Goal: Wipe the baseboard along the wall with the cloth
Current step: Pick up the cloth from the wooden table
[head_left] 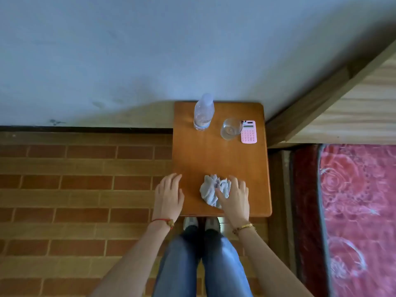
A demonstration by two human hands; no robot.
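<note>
Looking down through the head camera, I see a small wooden counter (220,159) pushed against a pale blue wall (150,50), with my legs and shoes just below its near edge. The cloth (211,190), a crumpled grey rag, lies on the near part of the counter, well apart from the things at the back: a clear plastic water bottle (203,113), an empty glass (230,128) and a pink calculator (248,131) just beside the glass.

My right hand (234,199) rests partly on the cloth's right side, fingers spread and relaxed over it, thumb lying across the fabric; I judge it not yet closed round the rag, so it grasps nothing for now. My left hand (169,195) lies released too, fingers straight, at the counter's left edge and apart from the cloth.

The cloth sits directly under and just left of the right hand, so that hand is plainly the nearer one for the pick-up. The rag's longer run goes roughly from far to near, across the line of my thumb.

The dark baseboard (85,129) runs along the foot of the wall to the left of the counter, above the brick-patterned floor (75,189). A bed with a red patterned mattress (360,211) stands to the right. Wiping has not begun; I would expect to gather the rag first, then carry it left and down.
</note>
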